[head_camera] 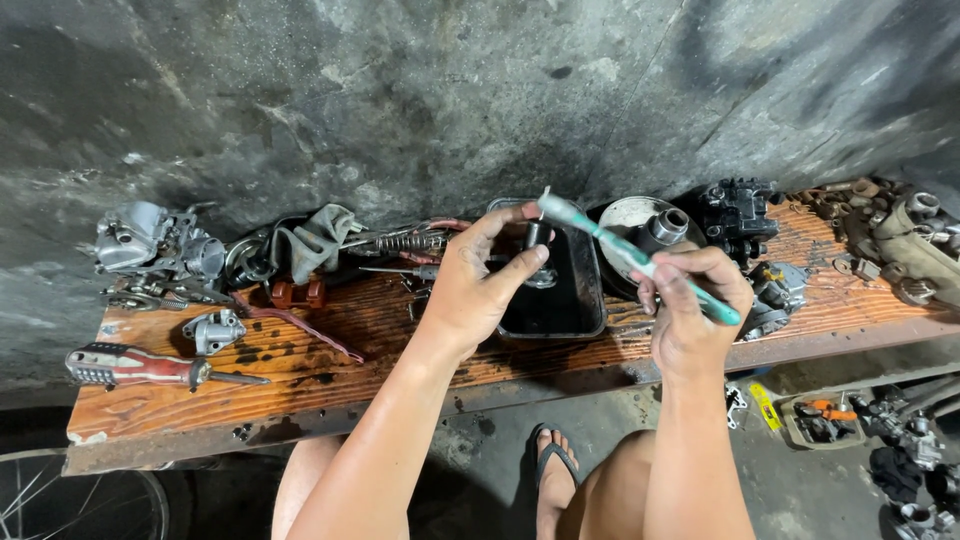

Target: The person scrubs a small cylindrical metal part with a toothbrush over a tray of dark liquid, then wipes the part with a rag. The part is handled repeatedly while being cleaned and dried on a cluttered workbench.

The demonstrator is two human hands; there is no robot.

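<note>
A: What is nearest?

B: A foot in a sandal (553, 470) on the floor, below the hands.

A: And the hands?

B: The left hand (480, 285) pinches a small dark part (537, 236) over the black tray (583, 300). The right hand (690, 300) grips a teal toothbrush (625, 255), its head touching the part.

A: Any open room?

B: Left of the left hand the bench (330, 365) is bare up to its front edge. Further left lies a red screwdriver (150, 367).

A: Behind the hands?

B: Metal parts sit close along the wall (400, 90).
</note>
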